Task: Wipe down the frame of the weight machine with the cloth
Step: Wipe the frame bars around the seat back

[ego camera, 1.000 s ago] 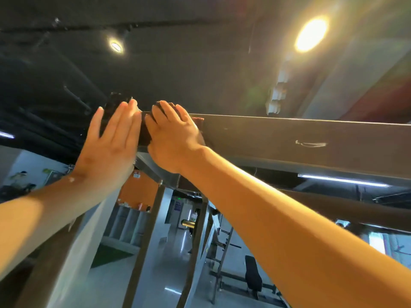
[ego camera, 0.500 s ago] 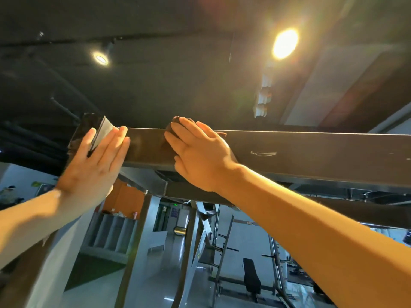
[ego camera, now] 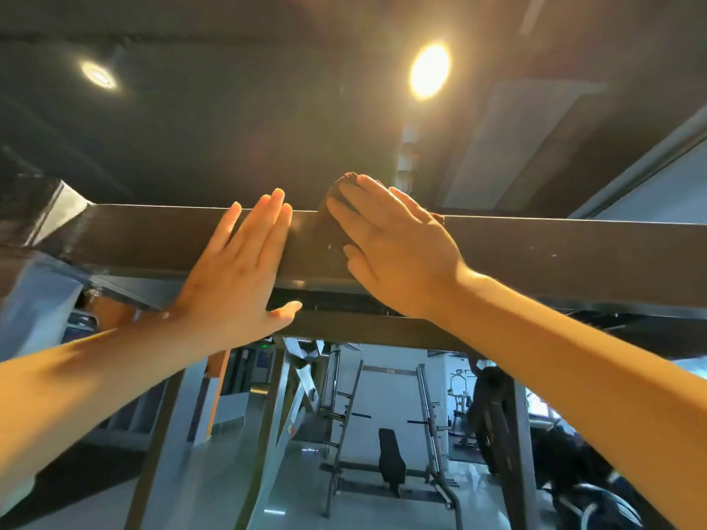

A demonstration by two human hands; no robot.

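Two bare arms fill the lower half of the picture. The left forearm [ego camera: 95,376] comes in from the lower left edge and the right forearm [ego camera: 574,357] from the lower right corner. Both are uncovered from the frame's edge to the wrist. The wide lens makes each look thick at the edge and narrow toward the wrist.

The left hand [ego camera: 233,277], left of centre, shows its back, with slim fingers [ego camera: 264,219] and nails that look short. A small light spot [ego camera: 165,315] sits at its wrist; whether it is a mark or a glint cannot be told. The right hand [ego camera: 398,258], right of centre, also shows its back, with faint ridges at the knuckles.
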